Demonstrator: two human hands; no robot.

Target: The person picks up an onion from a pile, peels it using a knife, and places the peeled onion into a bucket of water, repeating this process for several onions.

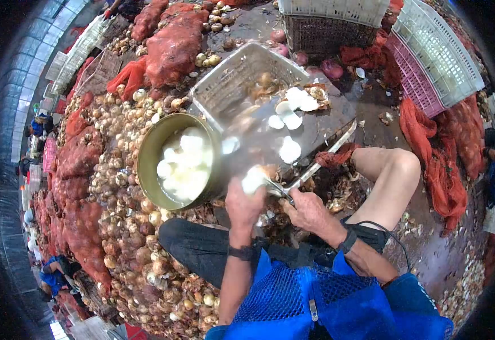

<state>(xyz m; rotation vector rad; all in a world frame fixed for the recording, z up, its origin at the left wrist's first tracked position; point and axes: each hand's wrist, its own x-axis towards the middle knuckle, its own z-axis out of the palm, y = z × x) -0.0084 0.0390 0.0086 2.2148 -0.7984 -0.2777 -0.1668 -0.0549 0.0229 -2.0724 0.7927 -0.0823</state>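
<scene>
Head view: the left hand point(244, 203) grasps a white peeled onion point(253, 179), just off the right rim of a green pail point(146, 180). The right hand point(311, 211) is clenched round a knife point(282, 191), its blade reaching the onion; blur hides whether they touch. More peeled onions point(186, 164) sit inside the pail; others lie beside the right corner of a pale crate point(233, 72). Marks on the right sleeve point(416, 297) are too small to read.

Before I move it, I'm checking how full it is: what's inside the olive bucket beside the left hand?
Pale peeled onions lie heaped in the olive bucket. They cover most of its bottom, so whatever lies beneath cannot be seen.
</scene>
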